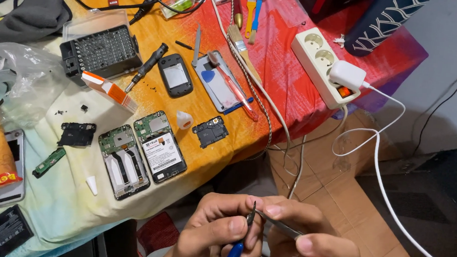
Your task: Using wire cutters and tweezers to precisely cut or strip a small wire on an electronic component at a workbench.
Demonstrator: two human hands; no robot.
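Note:
My left hand (215, 233) and my right hand (298, 237) meet below the table's front edge. The left hand grips a blue-handled tool (233, 256) and pinches a thin dark piece (252, 213) upright between its fingertips. Metal tweezers (280, 228) lie in my right hand, their tips touching that dark piece. Above the hands, on the colourful tablecloth (277, 61), lie two opened phones: one without a battery (122, 161) and one with a battery (160, 146).
On the table are a screwdriver bit case (101, 50), a black screwdriver (146, 66), a small black phone frame (175, 76), black cover plates (210, 131), a green circuit strip (49, 161), a loose battery (8, 230) and brushes (244, 43). A white power strip (326, 65) with a charger and cable overhangs the tiled floor.

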